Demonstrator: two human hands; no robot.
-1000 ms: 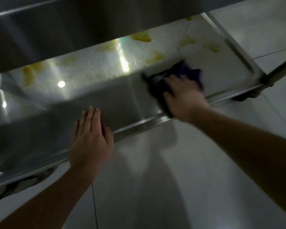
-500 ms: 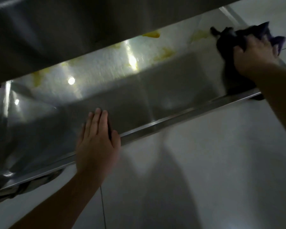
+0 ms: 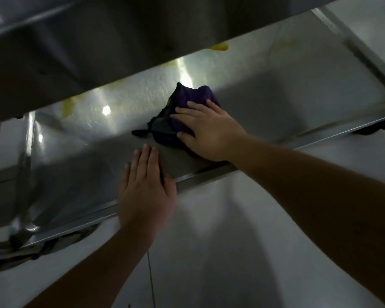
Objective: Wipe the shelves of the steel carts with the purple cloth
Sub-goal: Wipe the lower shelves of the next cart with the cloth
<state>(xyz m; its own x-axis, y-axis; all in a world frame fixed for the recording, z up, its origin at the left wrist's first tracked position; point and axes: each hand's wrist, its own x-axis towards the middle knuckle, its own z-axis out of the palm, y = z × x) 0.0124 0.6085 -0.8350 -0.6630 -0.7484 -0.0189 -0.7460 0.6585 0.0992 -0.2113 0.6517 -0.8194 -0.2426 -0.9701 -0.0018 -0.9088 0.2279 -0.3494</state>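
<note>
The purple cloth (image 3: pixel 188 101) lies bunched on the lower steel shelf (image 3: pixel 287 103) of the cart, near the shelf's middle. My right hand (image 3: pixel 209 130) lies on top of the cloth with its fingers spread flat, pressing it onto the steel. My left hand (image 3: pixel 146 187) rests flat over the shelf's front rim (image 3: pixel 200 180), fingers straight and together, just left of and below the cloth. Yellow smears (image 3: pixel 219 47) show along the shelf's back, partly hidden by the upper shelf.
The upper steel shelf (image 3: pixel 120 41) overhangs the back half of the lower one. A cart post (image 3: pixel 27 152) rises at the left, with a caster (image 3: pixel 42 245) below it and another caster (image 3: pixel 369 130) at the right. Pale floor tiles (image 3: pixel 231 252) lie in front.
My right hand has swept the cloth from the shelf's far right end back leftward to the middle. My left hand has stayed on the front rim.
</note>
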